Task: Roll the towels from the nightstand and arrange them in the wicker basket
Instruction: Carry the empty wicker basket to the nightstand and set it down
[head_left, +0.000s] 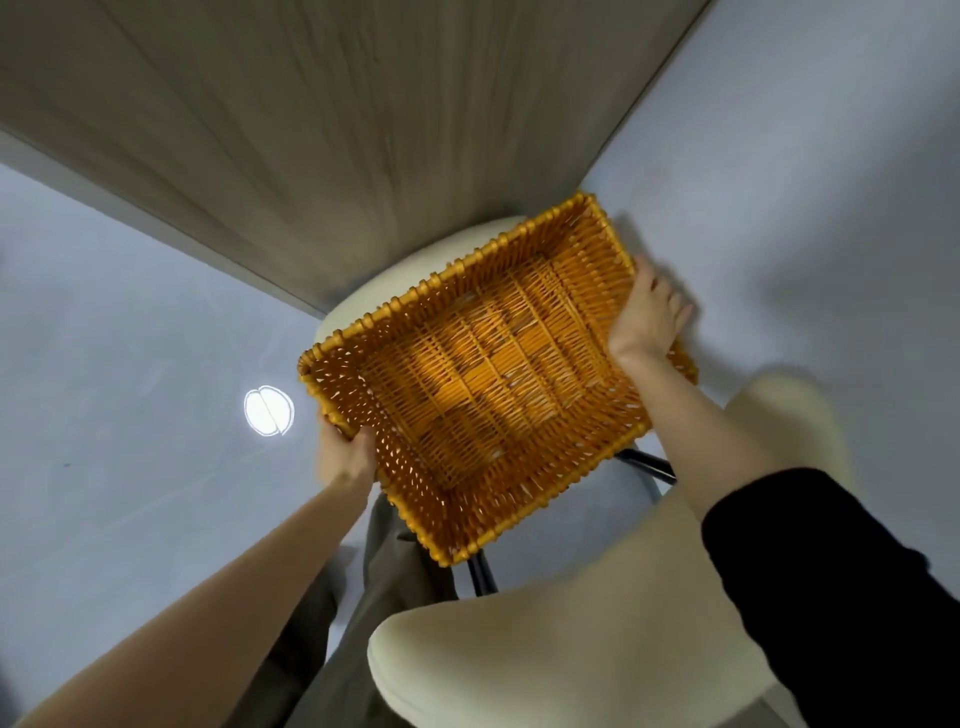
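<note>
Nearest the camera are the cream back of a chair (545, 660) and the person's trouser legs. Just beyond, the left hand (345, 452) clenches the near-left corner of the wicker basket (571, 244), and the right hand (649, 317) grips its right rim, fingers outside. Held by opposite sides, the empty basket probably stays level over the cream seat (363, 301). No towels or nightstand show. Farther off are grey floor (130, 338) and a wood-grain panel (311, 130).

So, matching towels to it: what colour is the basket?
Orange-yellow wicker basket, seen best in the head view.
</note>
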